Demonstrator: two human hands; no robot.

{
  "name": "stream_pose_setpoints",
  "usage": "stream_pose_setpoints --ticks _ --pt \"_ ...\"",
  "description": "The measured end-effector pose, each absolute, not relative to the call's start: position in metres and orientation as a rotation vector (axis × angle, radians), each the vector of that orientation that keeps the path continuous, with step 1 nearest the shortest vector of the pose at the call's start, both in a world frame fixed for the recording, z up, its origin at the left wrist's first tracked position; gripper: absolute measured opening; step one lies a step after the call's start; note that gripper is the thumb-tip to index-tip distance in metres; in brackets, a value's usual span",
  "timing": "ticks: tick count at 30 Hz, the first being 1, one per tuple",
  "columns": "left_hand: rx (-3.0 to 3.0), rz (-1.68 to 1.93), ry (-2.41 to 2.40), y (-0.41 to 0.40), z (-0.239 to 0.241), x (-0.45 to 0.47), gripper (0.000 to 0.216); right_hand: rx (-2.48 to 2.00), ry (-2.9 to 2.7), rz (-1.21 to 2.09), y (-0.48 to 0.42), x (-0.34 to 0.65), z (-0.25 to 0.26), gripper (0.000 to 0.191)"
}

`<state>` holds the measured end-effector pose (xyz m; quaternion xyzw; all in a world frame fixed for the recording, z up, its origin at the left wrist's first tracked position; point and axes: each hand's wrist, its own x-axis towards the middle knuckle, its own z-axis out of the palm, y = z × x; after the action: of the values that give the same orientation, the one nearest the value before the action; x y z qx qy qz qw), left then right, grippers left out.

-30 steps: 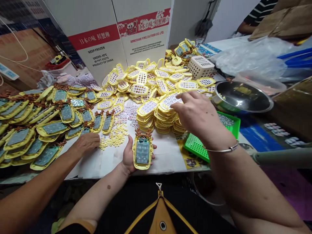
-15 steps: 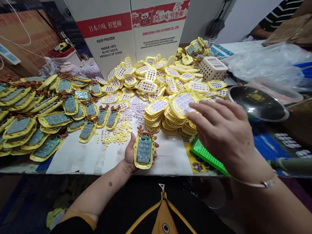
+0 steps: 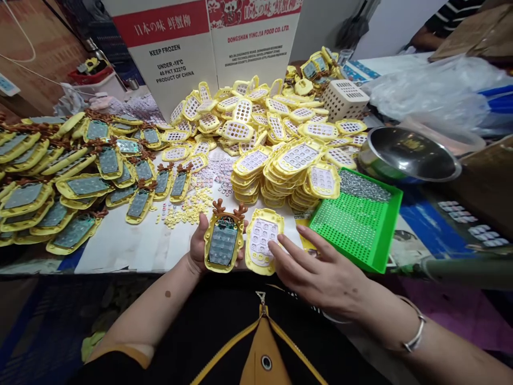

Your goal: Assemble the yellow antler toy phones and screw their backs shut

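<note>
My left hand (image 3: 196, 247) is closed around a yellow toy phone shell with brown antlers (image 3: 223, 243), its circuit board and grey pad facing up. Close beside it, my right hand (image 3: 320, 270) grips another yellow half, a keypad cover (image 3: 261, 243) with white keys set into it; the thumb is hidden. The two halves sit side by side, just above the table's front edge. Beyond them rise stacked keypad covers (image 3: 298, 155) like the one in my right hand.
Antlered shells (image 3: 82, 184) lie piled at the left. Perforated yellow covers (image 3: 236, 129) heap up before a white carton (image 3: 172, 59). Small yellow pieces (image 3: 192, 214) are scattered mid-table. At the right are a green tray (image 3: 340, 222) of screws, a steel bowl (image 3: 409, 158) and a perforated box (image 3: 345, 101).
My right hand has come down from the stack toward me, bringing a keypad cover beside the antlered shell. My left hand has shifted slightly left and up, still holding the shell.
</note>
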<state>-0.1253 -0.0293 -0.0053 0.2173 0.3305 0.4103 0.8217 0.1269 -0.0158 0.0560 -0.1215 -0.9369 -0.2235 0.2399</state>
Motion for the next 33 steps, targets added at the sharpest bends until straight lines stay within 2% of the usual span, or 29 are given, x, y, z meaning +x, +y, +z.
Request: stream_pose_setpoints --ticks 6,10,12,14,17,20,23,27,33 --pt "0.514 0.655 0.587 -0.032 -0.007 -0.126 0.087 -0.290 -2.588 -0.677 -0.017 0.134 0.048 0.030" --pt "0.506 0.665 0.560 -0.033 -0.005 -0.122 0.087 -0.342 -2.495 -0.509 -0.011 0.146 0.032 0.025" --pt "0.521 0.684 0.556 -0.032 -0.003 -0.120 0.091 -0.525 -2.286 -0.095 -0.007 0.149 0.015 0.034" --pt "0.541 0.685 0.570 -0.031 0.000 -0.117 0.091 -0.704 -1.936 0.608 -0.004 0.146 -0.005 0.048" --pt "0.555 0.660 0.604 -0.030 0.003 -0.112 0.090 -0.552 -1.418 1.622 -0.006 0.129 -0.029 0.071" --pt "0.541 0.595 0.625 -0.029 0.006 -0.108 0.094 -0.376 -1.102 2.116 -0.010 0.109 -0.037 0.084" --pt "0.524 0.525 0.662 -0.028 0.006 -0.106 0.100 -0.282 -0.967 2.273 -0.013 0.099 -0.035 0.084" --pt "0.519 0.496 0.672 -0.025 0.004 -0.105 0.103 -0.123 -0.828 2.414 -0.011 0.099 -0.036 0.074" --pt "0.552 0.656 0.658 -0.027 0.022 -0.121 0.092 -0.333 -0.630 2.141 -0.007 0.105 -0.047 0.081"
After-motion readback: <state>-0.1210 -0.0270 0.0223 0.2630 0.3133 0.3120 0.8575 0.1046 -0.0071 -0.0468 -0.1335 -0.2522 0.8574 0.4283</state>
